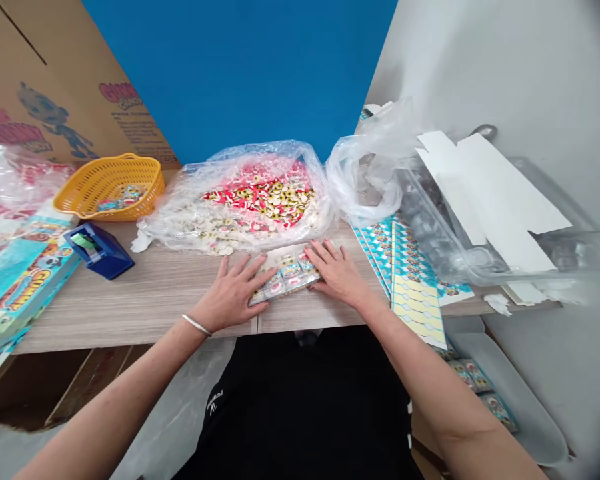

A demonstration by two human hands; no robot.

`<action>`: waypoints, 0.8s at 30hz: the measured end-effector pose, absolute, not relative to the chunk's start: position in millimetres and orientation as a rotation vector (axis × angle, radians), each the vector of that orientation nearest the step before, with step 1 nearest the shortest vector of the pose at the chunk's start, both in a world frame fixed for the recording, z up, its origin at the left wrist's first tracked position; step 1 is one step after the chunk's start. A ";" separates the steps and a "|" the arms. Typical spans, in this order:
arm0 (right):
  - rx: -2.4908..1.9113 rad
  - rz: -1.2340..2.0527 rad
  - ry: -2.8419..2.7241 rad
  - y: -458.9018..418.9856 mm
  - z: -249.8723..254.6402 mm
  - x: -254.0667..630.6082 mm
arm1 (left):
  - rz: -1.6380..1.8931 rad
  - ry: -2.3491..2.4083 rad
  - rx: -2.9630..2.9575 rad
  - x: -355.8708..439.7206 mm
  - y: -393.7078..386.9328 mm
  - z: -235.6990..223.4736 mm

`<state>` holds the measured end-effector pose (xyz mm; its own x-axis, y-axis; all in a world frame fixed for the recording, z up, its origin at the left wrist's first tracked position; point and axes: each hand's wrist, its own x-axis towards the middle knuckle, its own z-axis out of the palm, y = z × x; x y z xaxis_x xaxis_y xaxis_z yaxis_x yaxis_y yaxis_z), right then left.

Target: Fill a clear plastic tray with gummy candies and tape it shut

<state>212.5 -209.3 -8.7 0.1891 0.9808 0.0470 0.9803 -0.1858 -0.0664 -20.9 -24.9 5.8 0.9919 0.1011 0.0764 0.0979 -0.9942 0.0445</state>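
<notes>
A flat strip of small printed candy packets (285, 273) lies on the wood-grain tabletop (150, 300), near its front edge. My left hand (233, 293) presses its fingertips on the strip's left end, and my right hand (337, 273) rests its fingers on the right end. Both hands hold the strip between them, and my fingers hide part of it. Just beyond lies a clear plastic bag of red, white and yellow gummy candies (260, 200), close to my fingertips but apart from them.
A yellow basket (110, 190) holding packets and a blue tape dispenser (97, 252) stand at left, beside printed boxes (25, 287). At right lie printed card sheets (415, 280), a clear plastic tray (480, 230) with white card, and a crumpled bag (365, 180).
</notes>
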 end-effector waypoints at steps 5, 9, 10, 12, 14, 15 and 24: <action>-2.368 0.014 -1.974 -215.2 -9.5 226.8 | 0.279 0.108 2.986 -23.7 -31.0 -6.3; -2.438 -0.013 -1.987 -226.3 -10.1 265.2 | 0.365 0.225 2.960 14.0 -68.2 -13.6; -2.465 -0.016 -1.988 -229.0 -9.1 276.0 | 0.381 0.271 2.946 24.5 -78.5 -14.3; -2.517 -0.026 -1.991 -233.5 -5.9 295.5 | 0.403 0.336 2.918 42.7 -96.7 -15.3; -2.561 -0.038 -1.987 -236.4 -2.4 309.3 | 0.411 0.347 2.900 54.7 -109.0 -16.0; -2.579 -0.043 -1.981 -237.3 -1.0 313.4 | 0.411 0.338 2.897 58.1 -112.5 -16.5; -2.539 -0.244 -1.842 -242.2 -7.7 256.3 | 0.384 0.272 2.947 59.5 -111.8 -17.6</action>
<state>256.3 -242.2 -7.7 0.3026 0.9452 0.1227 0.9445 -0.3147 0.0942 59.5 -111.8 -17.6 0.9505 0.1993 0.2385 0.1590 -0.9711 0.1782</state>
